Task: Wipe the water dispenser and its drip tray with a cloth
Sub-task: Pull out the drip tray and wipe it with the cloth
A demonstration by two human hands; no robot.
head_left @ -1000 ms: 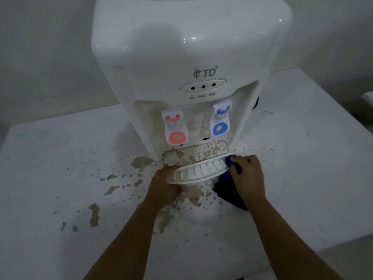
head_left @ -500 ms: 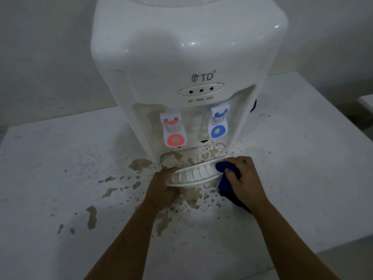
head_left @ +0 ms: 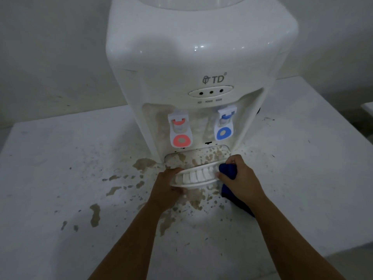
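A white water dispenser (head_left: 193,63) stands on a white table (head_left: 60,158), with a red tap (head_left: 180,134) and a blue tap (head_left: 224,127) on its front. The white slotted drip tray (head_left: 196,176) is tilted out in front of the stained recess (head_left: 201,156) below the taps. My left hand (head_left: 166,188) grips the tray's left end. My right hand (head_left: 240,178) holds a dark blue cloth (head_left: 228,170) bunched against the tray's right end, and the rest of the cloth hangs below my wrist.
Brown stains and splashes (head_left: 141,178) spread over the table in front and to the left of the dispenser. A grey wall (head_left: 50,47) rises behind. The table's right and front edges lie close by at the lower right (head_left: 302,249).
My right hand has slid the blue cloth leftward along the tray's right end. My left hand keeps its grip on the tray's left end. The view has shifted a little.
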